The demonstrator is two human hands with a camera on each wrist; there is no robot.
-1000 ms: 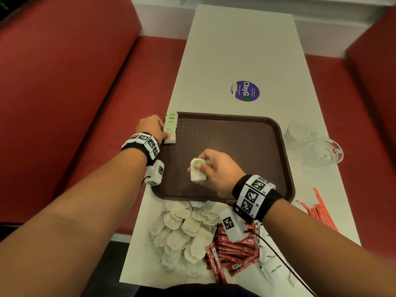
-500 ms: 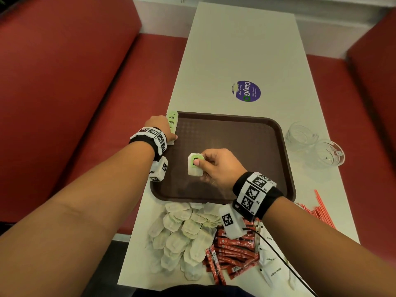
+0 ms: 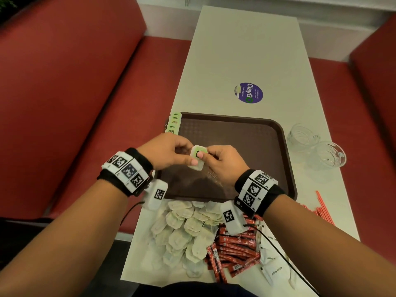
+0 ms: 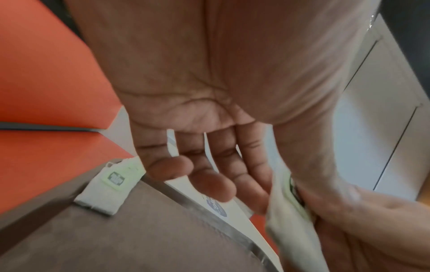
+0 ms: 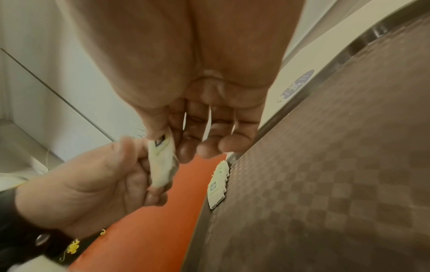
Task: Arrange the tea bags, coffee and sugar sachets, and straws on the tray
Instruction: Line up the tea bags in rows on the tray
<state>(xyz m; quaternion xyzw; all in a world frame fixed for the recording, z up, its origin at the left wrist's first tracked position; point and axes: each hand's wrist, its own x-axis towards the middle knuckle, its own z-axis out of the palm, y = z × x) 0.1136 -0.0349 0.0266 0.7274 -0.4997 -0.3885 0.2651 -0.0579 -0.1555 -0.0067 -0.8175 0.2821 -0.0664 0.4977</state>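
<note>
Counting placed stock: tea-bag row stood at tray far-left corner only; left hand and right hand pinched one tea bag; tea-bag pile, sachets, straws remained outside.

The tray is showing matt brown plastic with a fine checked texture. The tea bags are looking like soft, thin paper, the red sachets are gleaming like glossy foil, the cups are shining as clear plastic, and the bench is lying smooth and matt.
</note>
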